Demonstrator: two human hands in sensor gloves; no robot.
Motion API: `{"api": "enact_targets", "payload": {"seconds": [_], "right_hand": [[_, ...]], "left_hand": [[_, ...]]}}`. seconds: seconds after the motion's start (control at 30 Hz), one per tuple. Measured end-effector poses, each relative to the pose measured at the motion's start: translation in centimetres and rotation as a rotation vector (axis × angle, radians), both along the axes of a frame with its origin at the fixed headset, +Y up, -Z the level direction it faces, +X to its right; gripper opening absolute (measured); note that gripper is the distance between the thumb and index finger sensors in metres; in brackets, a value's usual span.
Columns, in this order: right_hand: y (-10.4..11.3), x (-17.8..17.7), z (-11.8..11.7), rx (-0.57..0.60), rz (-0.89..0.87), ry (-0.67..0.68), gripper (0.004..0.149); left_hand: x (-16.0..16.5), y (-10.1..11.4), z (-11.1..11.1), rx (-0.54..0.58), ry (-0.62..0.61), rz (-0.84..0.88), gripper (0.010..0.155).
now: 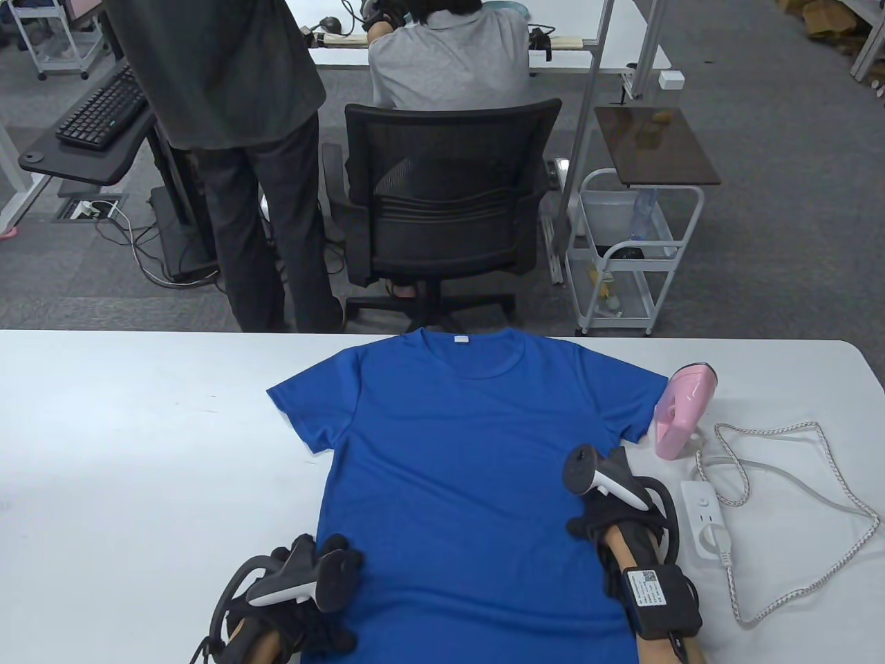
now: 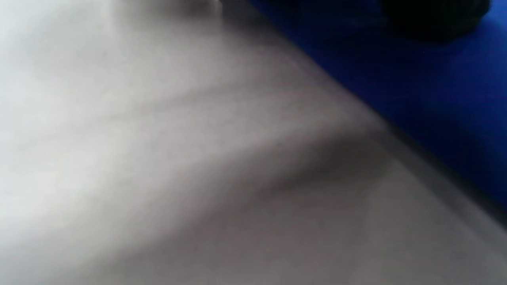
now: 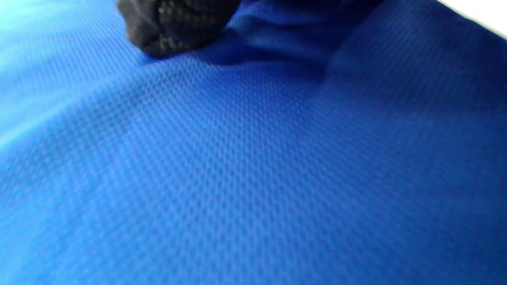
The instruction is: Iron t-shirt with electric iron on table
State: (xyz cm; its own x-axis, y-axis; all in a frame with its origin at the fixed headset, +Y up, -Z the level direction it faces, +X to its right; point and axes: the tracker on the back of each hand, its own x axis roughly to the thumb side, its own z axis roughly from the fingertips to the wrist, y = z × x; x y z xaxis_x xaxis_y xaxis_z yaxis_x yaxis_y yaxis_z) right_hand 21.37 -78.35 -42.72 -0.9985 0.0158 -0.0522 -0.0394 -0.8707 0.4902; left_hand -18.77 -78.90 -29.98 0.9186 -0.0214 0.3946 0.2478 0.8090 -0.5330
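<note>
A blue t-shirt [image 1: 463, 470] lies flat on the white table [image 1: 138, 449], collar at the far side. My left hand [image 1: 342, 560] grips the shirt's left side edge near the hem, its fingers curled there. At the right side edge my right hand [image 1: 588, 524] pinches the cloth. In the right wrist view a gloved fingertip [image 3: 174, 27] presses into the blue fabric [image 3: 253, 166], which bunches into a small fold beside it. The left wrist view is blurred: a dark finger [image 2: 435, 16] on the shirt [image 2: 416, 87]. A pink iron [image 1: 681, 411] stands on the table right of the right sleeve, untouched.
A white power strip [image 1: 705, 529] and a looping braided cord [image 1: 795, 443] lie right of the shirt, close to my right forearm. Beyond the table's far edge are an office chair [image 1: 442, 200], a standing person [image 1: 235, 138] and a white cart [image 1: 632, 256].
</note>
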Motion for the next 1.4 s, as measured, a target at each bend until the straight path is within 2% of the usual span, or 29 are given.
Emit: {"api": "enact_targets", "payload": {"seconds": [0.4, 0.53, 0.67, 0.77, 0.9, 1.0, 1.23, 1.4], "right_hand": [[-0.1, 1.0, -0.1, 0.006, -0.011, -0.027, 0.084], [0.8, 1.0, 0.3, 0.080, -0.058, -0.006, 0.084], [3.3, 1.4, 0.9, 0.262, -0.115, -0.028, 0.077], [5.4, 2.3, 1.4, 0.388, -0.130, -0.102, 0.070], [7.5, 4.4, 1.8, 0.539, -0.164, -0.250, 0.063], [8.2, 6.0, 1.8, 0.606, -0.164, -0.398, 0.062], [8.3, 8.6, 0.5, 0.629, -0.196, -0.716, 0.074], [7.2, 9.6, -1.6, 0.596, -0.251, -0.841, 0.089]], "left_hand": [[0.6, 0.0, 0.0, 0.009, -0.010, 0.011, 0.107], [0.1, 1.4, -0.5, 0.051, 0.017, 0.120, 0.105], [-1.4, 2.3, -1.8, 0.164, 0.098, 0.150, 0.096], [-2.7, 1.6, -3.2, 0.198, 0.139, 0.137, 0.089], [-3.8, 0.1, -4.4, 0.116, 0.189, 0.101, 0.082], [-3.8, -0.1, -4.4, 0.173, 0.164, 0.092, 0.080], [-3.4, -0.2, -4.3, 0.180, 0.151, 0.057, 0.080], [-3.4, -0.2, -4.2, 0.162, 0.164, 0.082, 0.080]]}}
